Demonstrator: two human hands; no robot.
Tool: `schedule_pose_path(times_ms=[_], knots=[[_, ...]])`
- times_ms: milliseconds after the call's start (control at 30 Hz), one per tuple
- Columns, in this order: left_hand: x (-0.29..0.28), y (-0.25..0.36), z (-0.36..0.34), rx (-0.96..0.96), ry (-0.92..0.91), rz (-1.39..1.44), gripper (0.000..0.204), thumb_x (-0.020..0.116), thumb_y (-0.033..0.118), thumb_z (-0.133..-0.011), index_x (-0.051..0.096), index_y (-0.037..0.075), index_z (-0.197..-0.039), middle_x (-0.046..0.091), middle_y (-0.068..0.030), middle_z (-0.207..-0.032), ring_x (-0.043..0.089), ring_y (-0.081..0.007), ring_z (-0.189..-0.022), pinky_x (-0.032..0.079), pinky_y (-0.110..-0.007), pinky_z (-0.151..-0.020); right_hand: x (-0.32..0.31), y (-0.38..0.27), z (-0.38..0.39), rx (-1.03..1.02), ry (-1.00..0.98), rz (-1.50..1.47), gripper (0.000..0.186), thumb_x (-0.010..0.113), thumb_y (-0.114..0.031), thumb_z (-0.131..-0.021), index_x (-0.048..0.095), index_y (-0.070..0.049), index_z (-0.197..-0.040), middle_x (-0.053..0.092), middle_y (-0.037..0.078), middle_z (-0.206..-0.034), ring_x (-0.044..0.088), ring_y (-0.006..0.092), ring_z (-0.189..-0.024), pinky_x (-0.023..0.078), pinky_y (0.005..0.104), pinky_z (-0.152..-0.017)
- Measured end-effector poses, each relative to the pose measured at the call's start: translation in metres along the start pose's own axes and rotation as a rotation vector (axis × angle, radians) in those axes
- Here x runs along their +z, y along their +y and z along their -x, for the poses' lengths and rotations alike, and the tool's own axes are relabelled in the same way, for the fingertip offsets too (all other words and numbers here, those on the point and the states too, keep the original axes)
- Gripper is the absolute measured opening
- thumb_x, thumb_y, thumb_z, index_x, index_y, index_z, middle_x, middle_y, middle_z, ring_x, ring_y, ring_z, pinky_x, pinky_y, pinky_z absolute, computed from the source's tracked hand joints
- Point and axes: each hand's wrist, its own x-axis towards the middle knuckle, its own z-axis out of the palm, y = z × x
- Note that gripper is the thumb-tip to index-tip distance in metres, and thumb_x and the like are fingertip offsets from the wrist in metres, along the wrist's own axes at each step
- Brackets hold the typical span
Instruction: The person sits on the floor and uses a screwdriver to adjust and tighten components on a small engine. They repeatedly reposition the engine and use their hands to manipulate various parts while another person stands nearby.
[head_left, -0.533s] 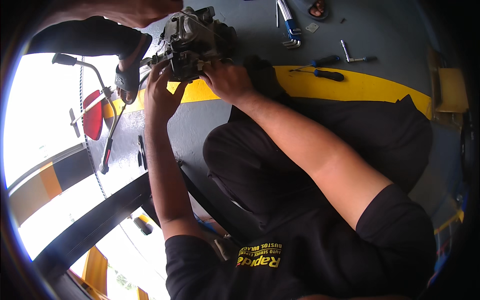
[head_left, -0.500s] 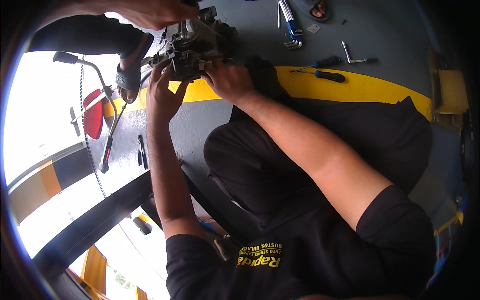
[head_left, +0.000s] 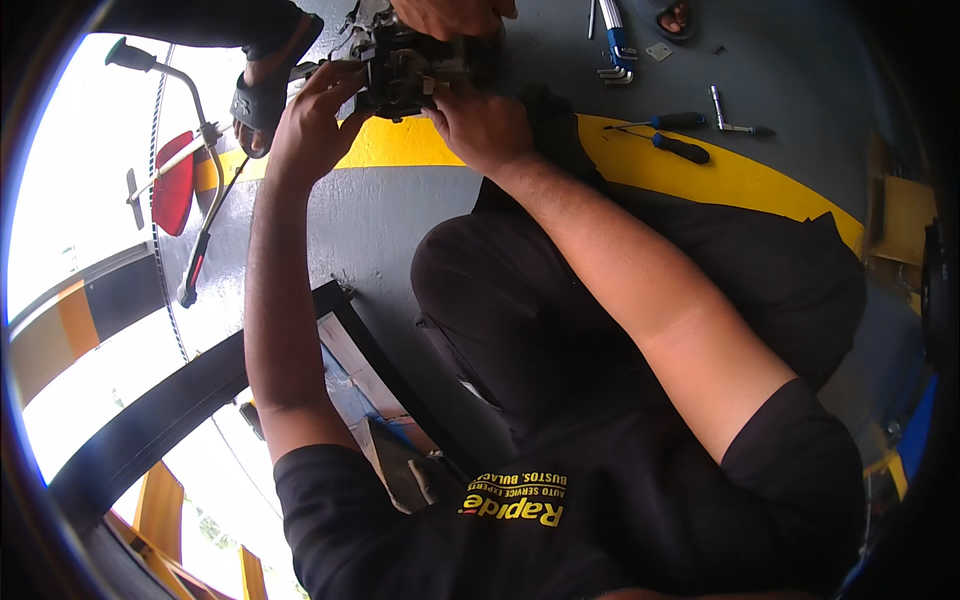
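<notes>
One left hand point(head_left: 315, 130), fingers half-spread, and curled right hand point(head_left: 485, 130), holds unclear, flank the dark assembly point(head_left: 395, 78), floor point(head_left: 365, 215) stretching below it, co-worker's hand point(head_left: 455, 15) partly hiding it.

Yellow floor stripe point(head_left: 400, 146), two screwdrivers point(head_left: 683, 149), hex keys point(head_left: 619, 60)

Floor point(head_left: 375, 205) is grey, little shiny, with yellow stripe point(head_left: 640, 165) painted across. Directly on it: dark metal assembly point(head_left: 395, 80), beside stripe; farther right, two screwdrivers point(head_left: 681, 149) at stripe edge, angled socket wrench point(head_left: 718, 107), hex keys point(head_left: 617, 75) in blue holder point(head_left: 619, 42), small pale plate point(head_left: 659, 52), tiny dark piece point(head_left: 719, 49).
</notes>
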Motion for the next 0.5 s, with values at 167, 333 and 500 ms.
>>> schedule_pose_path(times_ms=[167,333,500], knots=[[0.0009,-0.0103,0.0013,0.056,-0.020,-0.019,0.037,0.086,0.015,-0.090,0.076,0.008,-0.125,0.071,-0.0137,-0.126,0.074,-0.0312,-0.111,0.064,-0.038,-0.088,0.0011,-0.0022,0.0021,0.011,-0.070,0.012,0.022,0.070,-0.038,-0.098,0.070,-0.020,-0.110,0.074,0.006,-0.094,0.075,0.0272,-0.070,0.062,0.0416,-0.057],[0.0033,-0.0086,0.0038,0.050,-0.011,-0.023,0.037,0.085,0.015,-0.090,0.076,0.007,-0.125,0.072,-0.0140,-0.125,0.074,-0.0313,-0.111,0.064,-0.038,-0.089,-0.0013,-0.0041,0.0015,-0.017,-0.042,0.021,0.022,0.070,-0.038,-0.098,0.070,-0.019,-0.109,0.072,0.006,-0.103,0.075,0.0277,-0.070,0.062,0.0417,-0.057],[0.0004,-0.0108,0.0007,0.111,-0.018,-0.019,0.036,0.085,0.011,-0.090,0.076,0.007,-0.124,0.071,-0.0139,-0.126,0.075,-0.0299,-0.109,0.064,-0.035,-0.088,0.0028,-0.0013,-0.0025,-0.076,-0.004,0.039,0.020,0.070,-0.036,-0.097,0.071,-0.018,-0.106,0.072,0.006,-0.103,0.075,0.0271,-0.074,0.063,0.0418,-0.060]])
